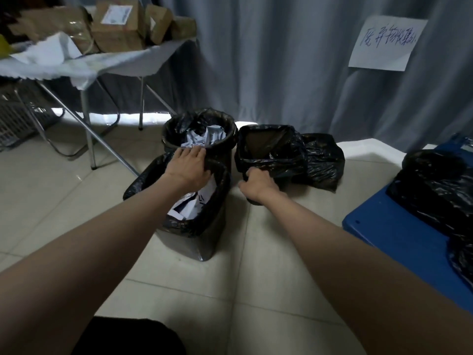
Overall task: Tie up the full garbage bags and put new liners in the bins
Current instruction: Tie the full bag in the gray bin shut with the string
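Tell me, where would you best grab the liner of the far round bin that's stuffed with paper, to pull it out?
Probably by the black liner edge folded over the far bin's rim, coming from above and pinching opposite sides. The paper fills the middle, so only the rim fold offers loose plastic. The left hand already rests on the near edge.

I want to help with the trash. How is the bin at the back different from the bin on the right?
The back bin is round; the right bin has a squarer mouth. The back bin holds crumpled paper up near its rim; the right bin looks empty inside. The left hand rests on the back bin's rim, while the right hand grips the right bin's liner. Both stand on the floor and have black liners.
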`<state>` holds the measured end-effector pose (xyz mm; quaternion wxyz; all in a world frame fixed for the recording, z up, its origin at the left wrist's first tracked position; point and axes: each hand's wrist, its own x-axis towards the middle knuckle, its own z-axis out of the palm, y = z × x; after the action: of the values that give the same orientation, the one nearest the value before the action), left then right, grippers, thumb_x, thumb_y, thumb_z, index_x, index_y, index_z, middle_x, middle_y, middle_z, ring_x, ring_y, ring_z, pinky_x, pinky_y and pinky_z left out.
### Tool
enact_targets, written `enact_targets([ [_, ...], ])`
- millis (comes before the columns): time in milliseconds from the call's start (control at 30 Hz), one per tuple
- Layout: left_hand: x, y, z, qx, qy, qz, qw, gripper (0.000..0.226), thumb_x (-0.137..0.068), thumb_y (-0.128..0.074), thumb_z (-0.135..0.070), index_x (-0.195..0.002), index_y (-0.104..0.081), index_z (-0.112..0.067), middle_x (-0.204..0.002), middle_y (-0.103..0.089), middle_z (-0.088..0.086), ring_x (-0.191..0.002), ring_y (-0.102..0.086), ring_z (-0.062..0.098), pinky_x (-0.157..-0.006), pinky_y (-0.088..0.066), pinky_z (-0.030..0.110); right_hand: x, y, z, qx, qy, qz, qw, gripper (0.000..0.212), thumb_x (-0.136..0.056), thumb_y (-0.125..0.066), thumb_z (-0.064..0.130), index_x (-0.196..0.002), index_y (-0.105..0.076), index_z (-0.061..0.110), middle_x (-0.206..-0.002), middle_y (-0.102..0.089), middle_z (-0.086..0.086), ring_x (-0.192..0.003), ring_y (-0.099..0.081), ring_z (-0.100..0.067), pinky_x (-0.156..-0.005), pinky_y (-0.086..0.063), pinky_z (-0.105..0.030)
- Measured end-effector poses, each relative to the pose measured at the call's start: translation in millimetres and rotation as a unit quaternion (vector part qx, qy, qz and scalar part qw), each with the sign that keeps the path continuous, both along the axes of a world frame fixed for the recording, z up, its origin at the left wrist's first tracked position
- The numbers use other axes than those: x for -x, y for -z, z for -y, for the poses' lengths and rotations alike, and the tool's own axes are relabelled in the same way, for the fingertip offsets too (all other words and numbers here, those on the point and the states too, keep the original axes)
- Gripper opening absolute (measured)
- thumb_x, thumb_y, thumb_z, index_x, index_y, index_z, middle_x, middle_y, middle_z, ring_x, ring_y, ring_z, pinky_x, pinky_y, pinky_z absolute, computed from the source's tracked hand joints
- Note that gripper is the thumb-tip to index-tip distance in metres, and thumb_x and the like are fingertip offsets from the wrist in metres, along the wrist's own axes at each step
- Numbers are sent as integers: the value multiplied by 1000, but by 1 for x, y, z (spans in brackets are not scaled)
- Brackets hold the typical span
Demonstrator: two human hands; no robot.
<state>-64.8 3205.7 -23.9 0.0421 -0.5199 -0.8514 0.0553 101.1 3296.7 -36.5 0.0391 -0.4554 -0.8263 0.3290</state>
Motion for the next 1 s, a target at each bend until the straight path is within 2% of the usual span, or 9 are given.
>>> enact_targets([
  [67, 18, 2, 21, 18, -41, 9, 999, 68, -92, -47, -44, -148, -30, -10, -154, -31, 12, -141, -33, 31, -115, -24, 44, 12, -1, 16, 34, -1, -8, 999, 37, -93, -57, 35, -122, -58, 12, -128, -57, -15, -115, -58, -36, -94, -52, -41],
  [133, 32, 6, 42, 27, -92, 28, 995, 67, -89, -50, -42, -145, -33, -9, -149, -36, 14, -136, -38, 34, -111, -31, 44, 24, 1, 33, 73, 1, -17, 997, 31, -93, -55, 35, -107, -57, 7, -104, -64, -17, -88, -70, -36, -80, -60, -45],
  [200, 45, 12, 61, 32, -145, 45, 988, 65, -90, -51, -43, -141, -36, -6, -143, -41, 16, -131, -42, 38, -108, -35, 44, 36, 5, 47, 112, 4, -16, 994, 35, -94, -52, 32, -112, -50, 1, -90, -64, -18, -61, -72, -33, -64, -62, -46],
  [333, 59, 24, 85, 35, -228, 101, 968, 74, -91, -51, -53, -143, -33, -3, -143, -41, 17, -131, -44, 39, -105, -37, 44, 51, 11, 65, 150, 22, -21, 988, 30, -95, -47, 20, -114, -31, 4, -111, -62, -23, -47, -66, -31, -46, -58, -36],
  [433, 57, 29, 86, 20, -240, 111, 964, 68, -93, -51, -46, -142, -33, -1, -143, -41, 19, -129, -44, 39, -103, -39, 45, 56, 14, 69, 167, 40, -32, 985, 29, -96, -47, 17, -115, -27, 8, -134, -51, -20, -63, -71, -34, -37, -49, -25],
  [567, 52, 27, 84, 8, -242, 110, 964, 65, -91, -57, -37, -141, -31, -5, -141, -39, 17, -128, -42, 39, -100, -39, 45, 58, 15, 74, 163, 69, -56, 983, 46, -95, -54, 10, -133, -28, 5, -143, -41, -18, -108, -63, -46, -57, -61, -45],
  [667, 46, 24, 82, 11, -244, 104, 964, 68, -90, -59, -38, -141, -30, -4, -141, -37, 16, -129, -41, 38, -100, -39, 45, 54, 15, 73, 137, 78, -41, 987, 55, -93, -59, 11, -138, -27, 4, -139, -47, -18, -115, -59, -44, -66, -61, -49],
  [800, 32, 21, 76, 15, -233, 102, 967, 67, -90, -58, -39, -140, -34, -1, -138, -38, 16, -128, -43, 37, -100, -40, 44, 38, 16, 63, 88, 68, -2, 994, 60, -96, -59, 15, -145, -25, 3, -142, -47, -17, -126, -51, -38, -74, -52, -35],
  [1000, 1, 12, 68, 49, -193, 115, 973, 51, -92, -54, -32, -137, -46, -8, -133, -41, 14, -122, -50, 37, -96, -44, 45, -13, 17, 45, 58, 68, 35, 995, 60, -94, -59, 16, -143, -28, 3, -143, -46, -19, -131, -47, -39, -99, -44, -39],
])
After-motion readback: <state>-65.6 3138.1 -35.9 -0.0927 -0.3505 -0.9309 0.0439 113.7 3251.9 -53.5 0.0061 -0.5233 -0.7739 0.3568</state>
